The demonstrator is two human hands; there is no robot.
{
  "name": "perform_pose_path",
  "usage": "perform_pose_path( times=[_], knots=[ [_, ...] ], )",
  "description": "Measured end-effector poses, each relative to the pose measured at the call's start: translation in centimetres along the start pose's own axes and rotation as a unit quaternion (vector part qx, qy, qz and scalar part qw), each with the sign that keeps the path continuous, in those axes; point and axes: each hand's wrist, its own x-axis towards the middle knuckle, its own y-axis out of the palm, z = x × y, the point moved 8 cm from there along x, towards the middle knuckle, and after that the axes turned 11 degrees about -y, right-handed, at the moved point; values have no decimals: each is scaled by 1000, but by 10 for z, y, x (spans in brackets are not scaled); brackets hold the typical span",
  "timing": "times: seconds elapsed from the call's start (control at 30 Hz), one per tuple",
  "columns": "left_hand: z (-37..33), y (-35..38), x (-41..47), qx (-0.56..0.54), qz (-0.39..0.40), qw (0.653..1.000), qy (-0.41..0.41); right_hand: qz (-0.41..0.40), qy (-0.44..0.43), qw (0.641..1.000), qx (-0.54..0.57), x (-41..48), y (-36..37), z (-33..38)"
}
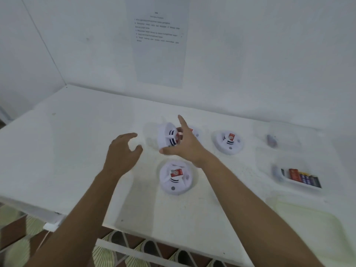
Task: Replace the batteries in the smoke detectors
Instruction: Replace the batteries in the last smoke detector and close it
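The right hand [185,145] gripped the tilted smoke detector [166,135], thumb beneath; the left hand [123,151] hovered just beside it, fingers loosely apart.

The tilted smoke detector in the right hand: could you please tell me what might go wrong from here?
The right hand holds the tilted detector by one side while the left hand hangs open, off it, so it may slip. If dropped, it could strike the near detector on the table.
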Motion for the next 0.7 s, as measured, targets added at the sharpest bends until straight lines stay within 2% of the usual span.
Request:
perform_pose_path(
  times=[0.1,0.2,0.3,0.43,0.6,0.7],
  knots=[
    [-41,13,-35,-105,54,993,-24,-40,-28,998,41,-37,-38,12],
    [-76,35,-70,-201,134,969,-39,-80,-64,994,36,-76,-77,19],
    [-109,66,-105,-217,202,954,-38,-96,-63,991,62,-114,-108,14],
    [-131,121,-146,-282,295,906,-113,-109,-54,989,86,-158,-135,1],
    [-148,158,-186,-388,318,852,-152,-98,-43,993,51,-198,-158,-14],
    [-153,163,-195,-401,303,856,-121,-62,-39,997,27,-215,-167,-15]
  ],
)
